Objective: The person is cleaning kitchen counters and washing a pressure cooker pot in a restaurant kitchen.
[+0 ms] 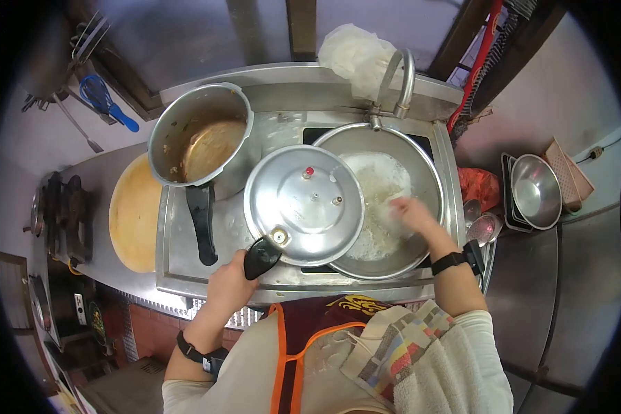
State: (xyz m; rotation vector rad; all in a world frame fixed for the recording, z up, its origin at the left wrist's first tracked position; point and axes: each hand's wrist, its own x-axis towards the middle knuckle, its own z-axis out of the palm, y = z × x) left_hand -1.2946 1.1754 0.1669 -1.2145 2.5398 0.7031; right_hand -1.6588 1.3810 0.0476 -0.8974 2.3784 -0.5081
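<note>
"Pressure-cooker lid: where is it, and who has it?"

"It's tilted over the left part of the metal basin, fittings facing up. The left hand is closed round its black handle; I can't tell whether the lid's edge touches the basin."

"And the right hand?"

"Over the cloudy, foamy water in the basin, blurred. I can't tell whether its fingers grip anything."

"How would the lid handle?"

"Stiff, I'd judge, and fairly heavy for a flat thing. With the weight all beyond the handle, it should want to dip at the far side. Wet metal would be slippery."

"So where to hold it?"

"That handle is the best place, with a second hand under the opposite rim. I'd keep off the red-topped fitting; it's probably the fragile part."
</note>
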